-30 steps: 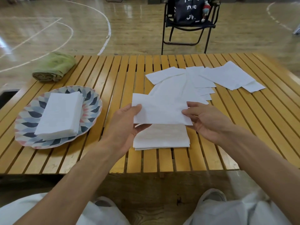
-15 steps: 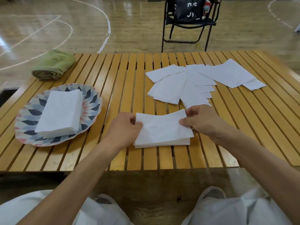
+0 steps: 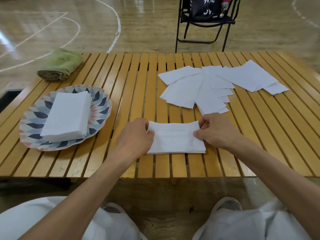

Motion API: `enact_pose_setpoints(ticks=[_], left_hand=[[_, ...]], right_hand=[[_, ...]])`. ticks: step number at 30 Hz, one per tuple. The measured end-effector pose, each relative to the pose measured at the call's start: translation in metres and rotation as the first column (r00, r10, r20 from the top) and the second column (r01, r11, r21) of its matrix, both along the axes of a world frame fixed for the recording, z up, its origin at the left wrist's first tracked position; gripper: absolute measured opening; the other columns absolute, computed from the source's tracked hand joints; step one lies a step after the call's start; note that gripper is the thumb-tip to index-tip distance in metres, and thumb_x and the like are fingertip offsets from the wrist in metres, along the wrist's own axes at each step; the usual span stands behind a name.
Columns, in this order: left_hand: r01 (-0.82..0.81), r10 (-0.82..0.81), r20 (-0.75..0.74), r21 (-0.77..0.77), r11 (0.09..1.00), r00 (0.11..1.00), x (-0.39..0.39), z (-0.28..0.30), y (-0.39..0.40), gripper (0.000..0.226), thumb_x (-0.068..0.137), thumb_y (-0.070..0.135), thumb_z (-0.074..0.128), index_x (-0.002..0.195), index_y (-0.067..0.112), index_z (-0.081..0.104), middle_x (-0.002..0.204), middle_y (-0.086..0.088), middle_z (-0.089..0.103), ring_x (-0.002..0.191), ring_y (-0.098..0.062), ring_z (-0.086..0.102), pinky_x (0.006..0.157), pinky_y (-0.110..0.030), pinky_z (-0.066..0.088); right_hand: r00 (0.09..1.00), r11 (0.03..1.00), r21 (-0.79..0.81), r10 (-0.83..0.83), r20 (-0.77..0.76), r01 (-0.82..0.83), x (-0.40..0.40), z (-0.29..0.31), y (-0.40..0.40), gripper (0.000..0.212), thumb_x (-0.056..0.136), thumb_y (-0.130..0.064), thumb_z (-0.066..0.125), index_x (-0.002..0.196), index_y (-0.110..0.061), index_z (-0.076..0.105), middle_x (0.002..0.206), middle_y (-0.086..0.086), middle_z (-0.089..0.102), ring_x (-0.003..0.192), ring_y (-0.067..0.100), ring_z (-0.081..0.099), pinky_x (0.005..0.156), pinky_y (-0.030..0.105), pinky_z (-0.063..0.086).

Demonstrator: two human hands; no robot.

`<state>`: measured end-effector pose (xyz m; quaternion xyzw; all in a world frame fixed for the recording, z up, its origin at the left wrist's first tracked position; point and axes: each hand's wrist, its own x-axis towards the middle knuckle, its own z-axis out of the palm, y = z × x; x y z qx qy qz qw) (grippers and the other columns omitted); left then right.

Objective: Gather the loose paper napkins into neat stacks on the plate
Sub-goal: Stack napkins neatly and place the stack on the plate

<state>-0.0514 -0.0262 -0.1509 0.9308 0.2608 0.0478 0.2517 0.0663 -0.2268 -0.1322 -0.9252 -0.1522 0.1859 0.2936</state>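
Slatted wooden surface on a gym floor, with a small stack of napkins lying near the front edge at centre. Pinched at its left end by the fingers of the left hand and at its right end by the right hand. Loose napkins fanned out beyond to the far right; patterned plate at left carrying another stack; rolled green towel at far left.

White napkin stack near plate

table: glossy varnished wood slats | napkins: matt white paper, faintly embossed | plate: smooth, patterned | towel: green nubby cloth | floor: shiny wood
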Motion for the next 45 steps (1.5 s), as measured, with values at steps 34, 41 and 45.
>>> enact_pose_setpoints(ticks=[34,41,45], left_hand=[[0.312,-0.099,0.443,-0.439,0.843,0.891,0.005,0.035,-0.018,0.013,0.093,0.022,0.065,0.104,0.028,0.063,0.096,0.011,0.067,0.088,-0.004,0.065,0.069,-0.025,0.057],[0.385,-0.038,0.532,-0.559,0.735,0.846,0.002,0.045,-0.019,0.030,0.092,0.015,0.067,0.121,0.023,0.062,0.107,0.008,0.069,0.103,-0.008,0.066,0.082,-0.032,0.059],[0.383,-0.122,0.530,-0.416,0.825,0.839,0.002,0.041,-0.016,0.034,0.093,0.019,0.066,0.119,0.040,0.057,0.105,0.016,0.067,0.102,0.002,0.062,0.078,-0.012,0.052]], right_hand=[[0.988,0.750,0.643,0.138,0.072,-0.152,-0.014,0.032,0.005,0.030,0.086,-0.023,0.078,0.112,-0.022,0.064,0.102,-0.005,0.069,0.093,0.010,0.067,0.078,0.026,0.059],[0.966,0.809,0.539,0.133,0.221,-0.234,-0.015,0.021,0.009,0.017,0.096,-0.032,0.067,0.112,-0.028,0.071,0.097,-0.010,0.072,0.077,0.012,0.058,0.066,0.019,0.049],[0.952,0.847,0.467,0.133,0.275,-0.253,-0.014,0.018,0.008,0.023,0.096,-0.037,0.064,0.116,-0.027,0.069,0.095,-0.012,0.068,0.073,0.006,0.057,0.062,0.015,0.048]])
